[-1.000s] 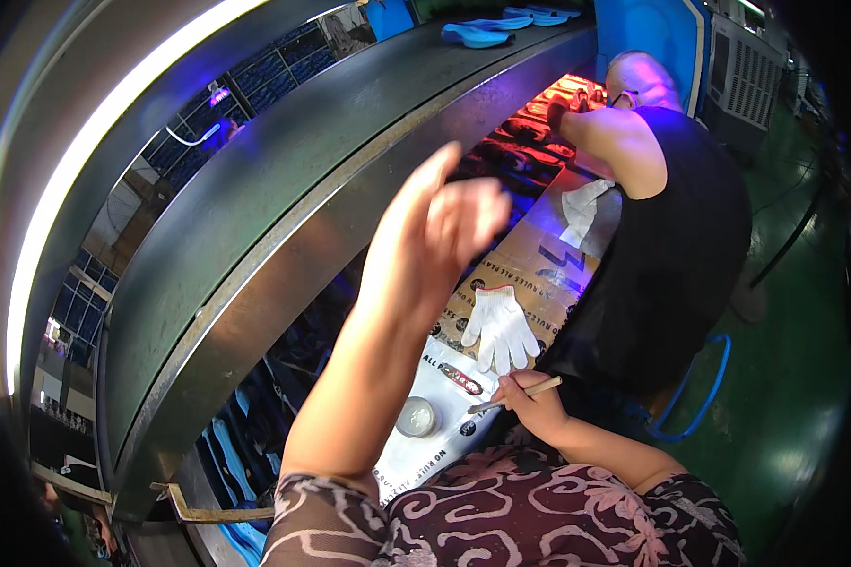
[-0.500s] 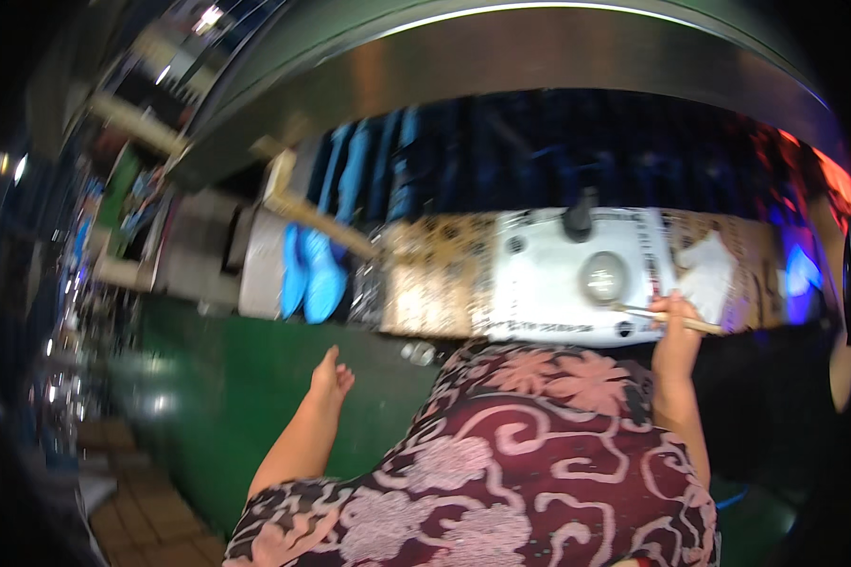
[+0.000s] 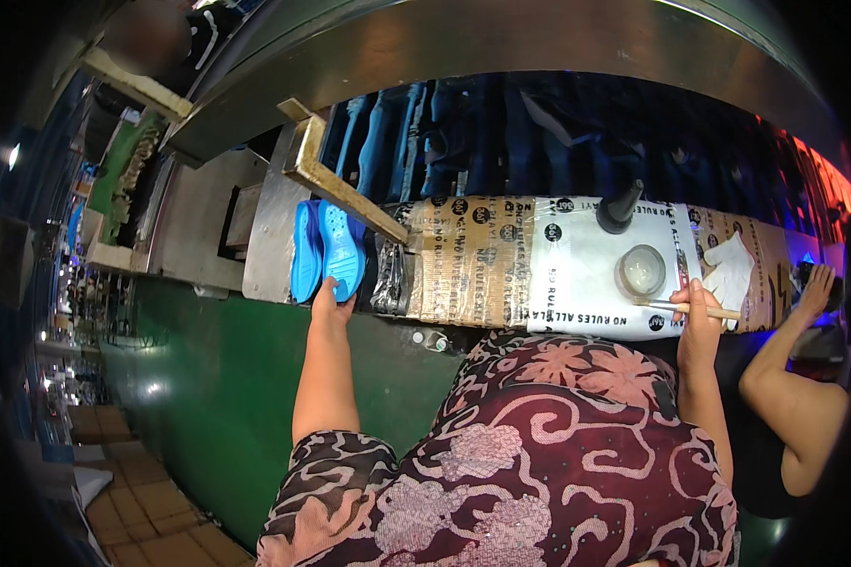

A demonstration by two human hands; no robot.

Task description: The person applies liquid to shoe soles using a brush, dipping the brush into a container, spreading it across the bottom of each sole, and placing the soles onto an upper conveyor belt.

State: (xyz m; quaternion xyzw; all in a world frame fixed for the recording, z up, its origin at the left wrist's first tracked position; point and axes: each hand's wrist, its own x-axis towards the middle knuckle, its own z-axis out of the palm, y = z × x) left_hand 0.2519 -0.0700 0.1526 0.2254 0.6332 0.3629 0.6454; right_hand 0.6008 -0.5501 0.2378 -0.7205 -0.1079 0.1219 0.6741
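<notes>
My left hand (image 3: 335, 300) pinches the near end of a light-blue shoe sole (image 3: 341, 244), thumb on top. Close beside that sole lies a second, matching blue sole (image 3: 304, 255). A thin brush (image 3: 719, 310) with a wooden handle is held in my right hand (image 3: 696, 321), its bristles pointing left over the white covered bench. Just above the bristle end stands a small round jar (image 3: 641, 270) of pale, cloudy contents. Behind the jar is a black, cone-topped object (image 3: 620, 208). A white glove (image 3: 729, 269) rests on the bench beyond my right hand.
A wooden bar (image 3: 350, 203) crosses the bench beside the soles. Dark dividers with blue pieces (image 3: 378, 142) line the back under a metal hood (image 3: 501, 80). At far right, a co-worker's hand (image 3: 816, 288) reaches over the bench. Brown printed covering (image 3: 473, 260) lies left of the white sheet.
My left hand has moved up from above the floor to the bench and taken hold of the right-hand blue sole. My right hand still holds the brush. A co-worker's arm has come into view.
</notes>
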